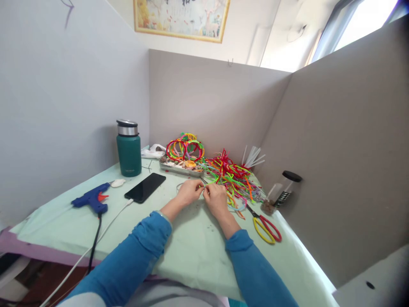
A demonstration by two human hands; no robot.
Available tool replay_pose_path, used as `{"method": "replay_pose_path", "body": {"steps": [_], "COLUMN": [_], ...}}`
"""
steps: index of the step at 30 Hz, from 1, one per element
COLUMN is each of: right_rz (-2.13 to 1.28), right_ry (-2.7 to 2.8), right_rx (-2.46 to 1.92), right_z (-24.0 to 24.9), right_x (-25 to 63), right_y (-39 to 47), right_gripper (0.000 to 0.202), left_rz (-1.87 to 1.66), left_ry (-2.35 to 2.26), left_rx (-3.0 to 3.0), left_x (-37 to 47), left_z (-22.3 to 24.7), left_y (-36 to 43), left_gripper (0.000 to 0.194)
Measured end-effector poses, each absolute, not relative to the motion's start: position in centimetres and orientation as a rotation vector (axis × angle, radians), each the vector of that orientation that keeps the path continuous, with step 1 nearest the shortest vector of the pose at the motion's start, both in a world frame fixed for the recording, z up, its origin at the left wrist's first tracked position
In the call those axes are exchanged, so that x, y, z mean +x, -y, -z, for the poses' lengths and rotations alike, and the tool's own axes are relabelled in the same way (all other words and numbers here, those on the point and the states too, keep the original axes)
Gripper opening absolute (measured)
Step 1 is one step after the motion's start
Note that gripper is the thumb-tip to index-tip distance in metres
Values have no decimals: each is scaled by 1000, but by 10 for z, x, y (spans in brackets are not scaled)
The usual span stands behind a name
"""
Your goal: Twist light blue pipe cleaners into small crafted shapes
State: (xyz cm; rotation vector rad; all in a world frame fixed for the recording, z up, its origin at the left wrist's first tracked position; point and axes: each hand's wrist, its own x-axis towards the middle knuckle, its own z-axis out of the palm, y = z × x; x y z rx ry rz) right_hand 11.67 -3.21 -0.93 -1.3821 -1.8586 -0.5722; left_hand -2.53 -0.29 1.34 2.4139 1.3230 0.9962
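Observation:
My left hand (191, 190) and my right hand (215, 197) meet fingertip to fingertip above the middle of the table. Both are closed in a pinch; what lies between the fingers is too small to make out. A thin grey loop (179, 186) shows beside my left hand. Just behind my hands lies a tangled pile of coloured fuzzy stems (231, 172). A metal tray (182, 171) with small pieces in it stands behind my left hand, and coloured fuzzy rings (185, 149) are heaped at its back.
Scissors (266, 226) with red and yellow handles lie at the right, near a clear jar (283, 189). White sticks (254, 157) stand behind the pile. At the left are a green bottle (129, 155), a phone (145, 187) with a white cable, and a blue glue gun (92, 199).

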Motion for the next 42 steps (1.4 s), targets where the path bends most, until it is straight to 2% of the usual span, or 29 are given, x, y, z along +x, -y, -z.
{"method": "replay_pose_path", "body": {"steps": [6, 17, 31, 42], "right_rz": [547, 272, 396, 354], "right_ry": [1825, 1838, 1828, 1926], "right_rx": [-1374, -1339, -1350, -1450], "right_z": [12, 10, 11, 10], "right_x": [116, 116, 116, 112], "right_y": [31, 38, 37, 42], "right_gripper": [16, 15, 19, 15], "left_rz": [-1005, -1091, -1091, -1062], "left_ry": [-1325, -1346, -1307, -1354], "left_rx": [2376, 2205, 2214, 2244], "left_x": [-24, -28, -28, -29], "left_z": [-14, -12, -12, -11], "left_y": [1, -13, -13, -13], "left_gripper": [19, 23, 24, 23]}}
